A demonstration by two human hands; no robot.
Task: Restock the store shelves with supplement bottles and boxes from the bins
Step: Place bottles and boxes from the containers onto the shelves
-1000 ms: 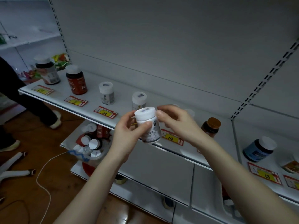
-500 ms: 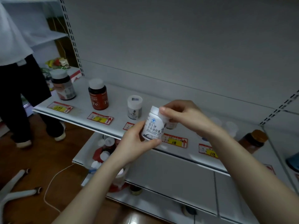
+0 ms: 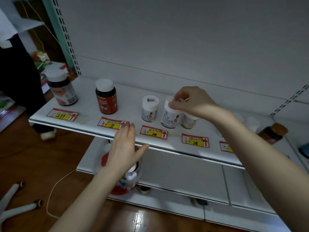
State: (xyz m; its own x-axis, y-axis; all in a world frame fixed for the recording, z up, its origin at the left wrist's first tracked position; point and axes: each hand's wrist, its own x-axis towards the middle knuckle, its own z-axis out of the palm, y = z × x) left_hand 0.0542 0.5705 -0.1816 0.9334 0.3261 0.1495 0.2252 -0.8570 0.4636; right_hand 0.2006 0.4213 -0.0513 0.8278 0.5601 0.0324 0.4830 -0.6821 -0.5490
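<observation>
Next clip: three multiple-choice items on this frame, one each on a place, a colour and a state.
1. Where is the bottle that the right hand grips? A in the lower bin; B at the shelf, between two other white bottles; C by the 299 tag.
2. Cap colour of the Fe bottle? A brown; B white; C blue.
3. The left hand? A open, empty; B gripping a bottle; C pinching a tag.
B: white bottles flank it. B: its cap shows white. A: straight fingers hold nothing.
</observation>
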